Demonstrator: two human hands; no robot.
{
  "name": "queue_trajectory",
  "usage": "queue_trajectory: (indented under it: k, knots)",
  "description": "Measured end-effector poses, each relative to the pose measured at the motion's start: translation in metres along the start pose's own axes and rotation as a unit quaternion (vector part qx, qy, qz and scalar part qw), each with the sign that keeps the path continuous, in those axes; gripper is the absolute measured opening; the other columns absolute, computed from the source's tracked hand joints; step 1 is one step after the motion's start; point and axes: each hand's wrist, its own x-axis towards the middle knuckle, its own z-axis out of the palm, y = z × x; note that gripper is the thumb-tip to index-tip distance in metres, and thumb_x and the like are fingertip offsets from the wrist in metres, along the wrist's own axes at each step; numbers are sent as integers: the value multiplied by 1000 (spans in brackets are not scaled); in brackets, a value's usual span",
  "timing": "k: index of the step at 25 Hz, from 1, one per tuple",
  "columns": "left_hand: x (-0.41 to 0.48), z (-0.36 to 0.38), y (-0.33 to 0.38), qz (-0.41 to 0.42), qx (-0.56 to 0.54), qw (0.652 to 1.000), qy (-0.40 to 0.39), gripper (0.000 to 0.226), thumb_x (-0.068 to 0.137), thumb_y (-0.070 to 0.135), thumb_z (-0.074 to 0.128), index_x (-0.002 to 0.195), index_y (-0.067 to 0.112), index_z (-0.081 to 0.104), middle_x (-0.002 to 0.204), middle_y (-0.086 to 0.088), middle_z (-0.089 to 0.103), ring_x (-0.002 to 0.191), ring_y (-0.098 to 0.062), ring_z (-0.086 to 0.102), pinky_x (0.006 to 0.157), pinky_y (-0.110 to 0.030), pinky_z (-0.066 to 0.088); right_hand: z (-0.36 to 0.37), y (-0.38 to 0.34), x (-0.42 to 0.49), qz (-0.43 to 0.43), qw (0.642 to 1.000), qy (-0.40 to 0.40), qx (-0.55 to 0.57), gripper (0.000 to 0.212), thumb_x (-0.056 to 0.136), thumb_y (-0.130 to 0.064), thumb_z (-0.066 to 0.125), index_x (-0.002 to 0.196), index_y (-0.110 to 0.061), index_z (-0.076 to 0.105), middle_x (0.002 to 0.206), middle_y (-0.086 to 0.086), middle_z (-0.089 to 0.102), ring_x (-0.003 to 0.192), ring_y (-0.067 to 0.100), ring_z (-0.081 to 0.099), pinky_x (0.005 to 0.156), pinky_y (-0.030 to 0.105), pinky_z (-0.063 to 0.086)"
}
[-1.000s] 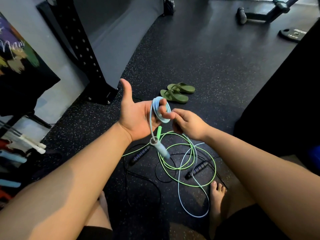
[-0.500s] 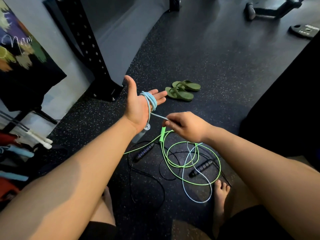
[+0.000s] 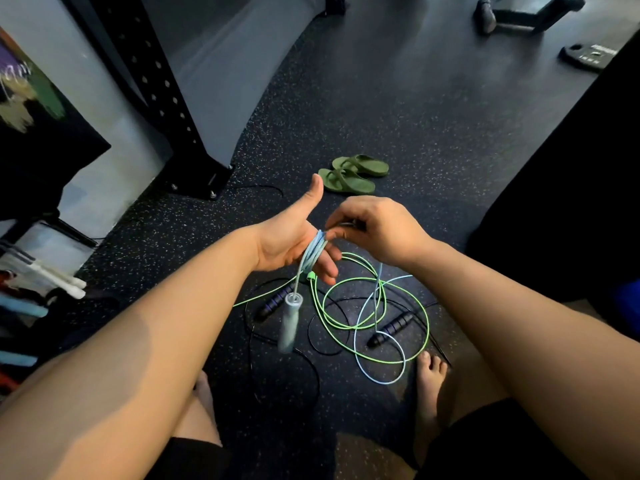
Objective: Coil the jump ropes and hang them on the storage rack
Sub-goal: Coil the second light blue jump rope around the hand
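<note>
Left hand (image 3: pixel 287 244), palm up and fingers spread, carries several turns of the pale blue rope (image 3: pixel 313 252); its handle (image 3: pixel 290 323) dangles toward 6 o'clock. Right hand (image 3: pixel 377 230) pinches the free strand at the coil's 2 o'clock edge. The cord appears thin, limp and probably slick, so best gripped across the bundled turns. Green rope (image 3: pixel 349 306) and black rope (image 3: pixel 311 368) lie tangled on the floor (image 3: pixel 381 105).

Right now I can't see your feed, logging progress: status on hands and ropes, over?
Left hand open, blue rope coiled around fingers. Right hand pinching blue cord, wrapping. Green rope, black rope tangled together on floor.
</note>
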Motion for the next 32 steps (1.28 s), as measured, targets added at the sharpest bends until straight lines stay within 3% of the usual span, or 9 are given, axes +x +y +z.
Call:
queue_trajectory:
  k: [6, 10, 14, 17, 19, 22, 26, 29, 32]
  knots:
    - [-9, 0, 7, 46, -152, 985, -64, 115, 63, 100, -5, 71, 5, 57, 49, -8, 55, 65, -32, 63, 76, -36, 56, 4, 3, 0, 60, 995, 1, 84, 12, 98, -26, 62, 100, -17, 69, 83, -11, 68, 75, 2, 63, 70, 26, 51]
    - [-13, 0, 8, 123, -279, 952, -25, 117, 62, 102, -2, 70, 5, 61, 52, -5, 54, 58, -28, 59, 87, -38, 51, 10, 3, 0, 127, 985, -56, 100, 17, 104, -23, 49, 91, -23, 59, 70, -9, 60, 62, 3, 51, 64, 23, 43]
    - [-15, -2, 7, 192, -407, 892, 22, 114, 66, 104, 14, 83, 2, 63, 63, -7, 62, 65, -27, 65, 82, -37, 57, 28, 4, -1, 174, 966, -146, 126, 24, 106, -26, 45, 86, -24, 59, 79, 7, 71, 63, 12, 55, 67, 33, 48]
    - [-14, -7, 7, 254, -454, 848, 100, 111, 72, 100, 20, 99, 1, 64, 84, -12, 71, 87, -33, 73, 106, -42, 51, 34, 9, -6, 205, 941, -255, 90, 27, 104, -30, 48, 82, -24, 62, 73, 1, 74, 63, 11, 57, 70, 33, 51]
    - [-12, -11, 5, 279, -462, 828, 150, 112, 76, 97, 21, 109, -2, 61, 95, -16, 72, 101, -36, 71, 107, -47, 51, 35, 8, -9, 208, 927, -299, 89, 28, 105, -30, 47, 89, -21, 68, 60, -6, 69, 57, 5, 55, 62, 24, 49]
    - [-7, -15, 2, 269, -402, 851, 202, 118, 80, 92, 10, 124, -8, 54, 106, -22, 73, 111, -34, 70, 111, -50, 46, 31, 4, -6, 208, 936, -250, 135, 33, 105, -33, 47, 93, -15, 72, 55, -6, 58, 48, 6, 51, 51, 17, 40]
    - [5, -14, -6, 179, -224, 928, 236, 123, 81, 86, -10, 141, -5, 45, 123, -20, 72, 122, -28, 66, 122, -47, 29, 21, -6, -2, 136, 966, -190, 107, 34, 104, -35, 49, 92, -17, 74, 56, -7, 48, 48, 4, 42, 51, 20, 34]
    - [16, -8, -14, 94, -67, 980, 162, 133, 74, 91, -11, 140, -7, 50, 128, -23, 69, 125, -24, 63, 117, -37, 30, 17, -9, -2, 61, 989, -124, 49, 30, 102, -39, 53, 89, -21, 73, 62, -5, 60, 54, 8, 52, 56, 25, 42]
    - [14, 0, -15, 50, 53, 996, 49, 137, 72, 91, -16, 127, -8, 63, 116, -23, 73, 123, -33, 64, 113, -37, 33, 17, 0, -2, 64, 996, -63, 9, 37, 95, -57, 54, 75, -27, 62, 62, -6, 61, 55, 11, 54, 56, 35, 47]
